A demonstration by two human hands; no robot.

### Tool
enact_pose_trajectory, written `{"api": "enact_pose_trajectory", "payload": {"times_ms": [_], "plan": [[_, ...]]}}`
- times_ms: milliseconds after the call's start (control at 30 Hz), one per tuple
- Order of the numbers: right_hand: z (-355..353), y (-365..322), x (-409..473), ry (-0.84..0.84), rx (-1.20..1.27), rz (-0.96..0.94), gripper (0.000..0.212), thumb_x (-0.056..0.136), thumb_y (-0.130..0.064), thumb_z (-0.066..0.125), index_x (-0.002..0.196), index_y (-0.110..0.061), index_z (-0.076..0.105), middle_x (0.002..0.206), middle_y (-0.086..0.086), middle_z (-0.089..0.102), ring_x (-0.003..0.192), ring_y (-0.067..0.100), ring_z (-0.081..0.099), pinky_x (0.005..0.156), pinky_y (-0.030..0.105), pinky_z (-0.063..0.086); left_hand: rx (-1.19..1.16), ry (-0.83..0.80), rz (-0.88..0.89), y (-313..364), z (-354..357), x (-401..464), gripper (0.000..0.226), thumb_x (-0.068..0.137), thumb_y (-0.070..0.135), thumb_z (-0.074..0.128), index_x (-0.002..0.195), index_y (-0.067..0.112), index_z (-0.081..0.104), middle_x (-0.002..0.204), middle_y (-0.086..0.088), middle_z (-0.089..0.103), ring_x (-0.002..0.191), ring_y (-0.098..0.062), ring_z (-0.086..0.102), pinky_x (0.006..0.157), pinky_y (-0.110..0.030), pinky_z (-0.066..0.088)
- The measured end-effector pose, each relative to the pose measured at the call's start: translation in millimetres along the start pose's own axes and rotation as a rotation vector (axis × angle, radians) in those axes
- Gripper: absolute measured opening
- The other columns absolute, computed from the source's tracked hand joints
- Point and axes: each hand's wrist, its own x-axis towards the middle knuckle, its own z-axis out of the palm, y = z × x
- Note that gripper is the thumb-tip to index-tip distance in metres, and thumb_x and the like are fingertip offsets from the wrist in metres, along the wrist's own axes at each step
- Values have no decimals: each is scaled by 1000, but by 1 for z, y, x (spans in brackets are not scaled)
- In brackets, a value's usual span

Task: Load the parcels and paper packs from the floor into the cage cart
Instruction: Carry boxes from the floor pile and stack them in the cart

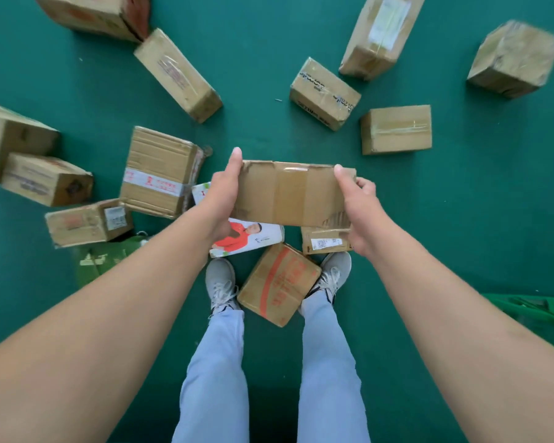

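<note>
Cardboard parcel (pixel 290 193) I'm gripping w/ left hand (pixel 219 199) + right hand (pixel 359 215); approx a dozen boxes still lying on floor (pixel 253 91), cart not visible.

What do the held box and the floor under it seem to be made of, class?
Held box: brown corrugated cardboard, matte, going by its creased flaps and torn edges; clear glossy tape crosses it. Floor: smooth green surface with a slight sheen, perhaps painted or vinyl.
</note>
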Motion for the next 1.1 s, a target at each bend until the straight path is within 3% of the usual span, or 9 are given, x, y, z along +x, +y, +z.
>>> {"api": "enact_pose_trajectory", "payload": {"times_ms": [67,200,300,467,600,733,900,1000,1100], "plan": [[13,4,-48,0,64,30,65,83,-74,64,129,-33,41,126,0,56,109,26,65,88,56,59,-59,9,9,-6,-26,-43,88,66,96,53,128,34,57,127,-4,67,110,-33,68,86,-63,52],[39,12,-148,4,153,83,78,62,-82,70,117,-31,50,131,7,60,113,32,67,80,65,59,-134,27,68,-22,-78,-133,65,82,79,57,123,28,62,115,-6,74,99,-31,74,79,-62,59],[54,17,-201,6,159,117,73,73,-76,69,123,-28,47,128,10,61,111,35,67,79,68,57,-154,39,78,-43,-109,-184,51,85,60,56,118,23,68,104,-7,73,90,-30,72,82,-65,56],[86,21,-297,-131,70,217,57,87,-68,63,126,-27,57,117,11,72,96,32,71,71,47,60,-207,108,136,-87,-168,-279,39,91,53,46,98,21,68,90,-7,70,83,-28,67,75,-47,59],[94,25,-340,-182,-69,237,55,86,-66,66,123,-25,59,111,10,72,95,31,71,73,43,58,-284,183,160,-119,-190,-323,39,89,56,46,92,25,70,96,-8,75,99,-32,71,95,-56,57],[88,25,-374,-235,-159,200,50,88,-63,64,121,-24,60,107,9,72,90,30,70,68,40,56,-402,237,159,-146,-189,-365,39,91,59,51,95,25,70,97,-5,74,98,-30,71,94,-53,58],[50,31,-411,-291,-287,60,51,85,-61,66,120,-24,59,119,9,70,101,30,69,86,47,59,-591,213,179,-187,-154,-425,35,94,58,51,95,26,66,83,-2,74,86,-24,70,89,-48,60],[24,35,-434,-308,-352,14,44,87,-59,65,113,-24,55,115,9,66,102,29,66,91,50,58,-660,210,209,-214,-126,-457,50,89,71,54,116,30,64,110,-9,74,102,-29,71,87,-55,60],[0,44,-457,-368,-451,-29,45,86,-59,66,114,-25,55,115,10,66,101,32,66,94,53,57,-770,281,242,-250,-98,-491,46,94,65,52,119,27,63,113,-11,72,98,-30,72,78,-51,63]]}}
